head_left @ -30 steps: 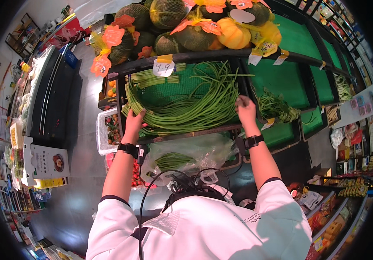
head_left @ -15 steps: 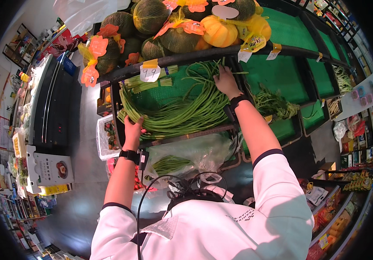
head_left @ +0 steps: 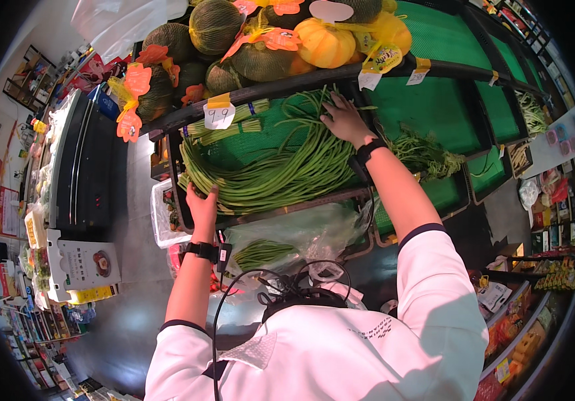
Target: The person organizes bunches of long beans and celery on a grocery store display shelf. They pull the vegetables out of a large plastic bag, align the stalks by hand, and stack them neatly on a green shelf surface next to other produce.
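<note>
A thick bundle of long green beans (head_left: 281, 175) lies curved across a black crate with a green liner (head_left: 239, 148). My left hand (head_left: 202, 206) is at the bundle's near left end, with thumb and fingers apart against the beans. Over the bundle's far right end is my right hand (head_left: 346, 121), its fingers spread on the bean tips and stems. Neither hand is closed round the beans. Shorter green stalks in tied bunches (head_left: 231, 128) lie at the back left of the crate.
Netted melons (head_left: 215, 27) and an orange pumpkin (head_left: 325, 44) fill the shelf behind. Leafy greens (head_left: 428, 155) lie in the crate to the right. In front, a clear plastic bag (head_left: 314, 230) lies beside more green beans (head_left: 261, 254). A dark cabinet (head_left: 100, 167) stands left.
The fingers of my right hand have spread more over the bean tips. My left hand has opened slightly at the near left end. The bundle lies almost the same; the whole view has shifted a little.
</note>
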`<state>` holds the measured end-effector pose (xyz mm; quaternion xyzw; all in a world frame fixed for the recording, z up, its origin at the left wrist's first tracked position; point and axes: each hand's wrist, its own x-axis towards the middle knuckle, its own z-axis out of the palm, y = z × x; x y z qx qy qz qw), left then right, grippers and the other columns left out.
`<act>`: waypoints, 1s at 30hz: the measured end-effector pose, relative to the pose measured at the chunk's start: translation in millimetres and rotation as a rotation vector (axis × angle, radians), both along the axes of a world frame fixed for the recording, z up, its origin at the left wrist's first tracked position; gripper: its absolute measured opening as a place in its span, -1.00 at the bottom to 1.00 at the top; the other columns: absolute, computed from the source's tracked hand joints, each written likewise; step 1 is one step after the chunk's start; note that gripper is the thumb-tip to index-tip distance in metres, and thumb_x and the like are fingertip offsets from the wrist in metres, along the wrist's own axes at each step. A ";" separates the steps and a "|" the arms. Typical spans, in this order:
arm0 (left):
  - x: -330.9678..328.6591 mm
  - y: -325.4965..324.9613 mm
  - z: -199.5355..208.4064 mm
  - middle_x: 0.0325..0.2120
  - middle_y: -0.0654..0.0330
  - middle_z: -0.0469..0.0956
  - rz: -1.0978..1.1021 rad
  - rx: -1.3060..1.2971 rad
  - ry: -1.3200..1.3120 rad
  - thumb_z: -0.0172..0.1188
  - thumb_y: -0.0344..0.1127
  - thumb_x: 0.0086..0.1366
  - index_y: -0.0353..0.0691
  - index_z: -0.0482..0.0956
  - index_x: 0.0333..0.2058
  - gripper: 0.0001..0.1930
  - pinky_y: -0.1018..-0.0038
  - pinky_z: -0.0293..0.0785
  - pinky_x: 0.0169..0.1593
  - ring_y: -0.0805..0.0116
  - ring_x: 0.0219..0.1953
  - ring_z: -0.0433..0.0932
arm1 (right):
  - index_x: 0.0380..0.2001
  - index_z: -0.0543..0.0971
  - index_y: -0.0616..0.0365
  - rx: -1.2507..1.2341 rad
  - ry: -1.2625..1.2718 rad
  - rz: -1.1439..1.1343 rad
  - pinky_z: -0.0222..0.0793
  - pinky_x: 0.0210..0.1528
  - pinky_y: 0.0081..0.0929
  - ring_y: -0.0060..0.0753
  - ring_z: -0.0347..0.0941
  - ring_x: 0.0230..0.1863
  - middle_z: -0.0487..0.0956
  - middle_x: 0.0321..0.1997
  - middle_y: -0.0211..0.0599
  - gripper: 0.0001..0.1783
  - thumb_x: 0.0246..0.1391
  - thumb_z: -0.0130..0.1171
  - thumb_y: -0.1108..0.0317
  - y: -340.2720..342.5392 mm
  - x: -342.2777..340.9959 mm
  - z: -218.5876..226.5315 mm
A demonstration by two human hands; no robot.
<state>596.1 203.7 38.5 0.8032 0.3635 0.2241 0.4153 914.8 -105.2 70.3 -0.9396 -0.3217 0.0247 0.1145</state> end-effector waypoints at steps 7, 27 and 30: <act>8.2 -51.3 42.0 0.17 -0.13 0.26 -0.231 0.448 -0.049 0.28 -0.30 0.12 -0.37 0.36 0.10 -0.43 0.18 0.17 0.25 -0.11 0.20 0.22 | 0.21 0.33 0.16 0.330 -0.137 -0.078 0.11 0.34 -0.16 0.09 0.10 0.35 0.18 0.36 0.00 -0.47 0.18 0.03 0.24 -50.3 -56.9 14.1; -193.0 -83.0 -0.9 0.09 -0.17 0.33 -0.339 0.208 0.088 0.48 -0.16 -0.05 -0.42 0.13 0.24 -0.05 0.25 0.30 0.18 -0.05 0.13 0.35 | 0.12 0.38 0.10 0.062 0.528 0.175 0.35 0.04 -0.19 0.06 0.38 0.05 0.42 0.13 -0.07 -0.48 0.01 -0.07 0.56 -87.9 -328.5 -54.4; -189.1 -87.2 -7.8 0.00 -0.14 0.38 -0.323 0.126 0.149 0.46 -0.20 -0.05 -0.38 0.17 0.22 -0.10 0.26 0.37 0.10 -0.01 0.05 0.41 | 0.12 0.39 0.12 0.059 0.301 0.476 0.27 0.21 -0.25 -0.09 0.28 0.22 0.39 0.21 -0.18 -0.43 -0.05 -0.04 0.56 -74.3 -371.0 -77.4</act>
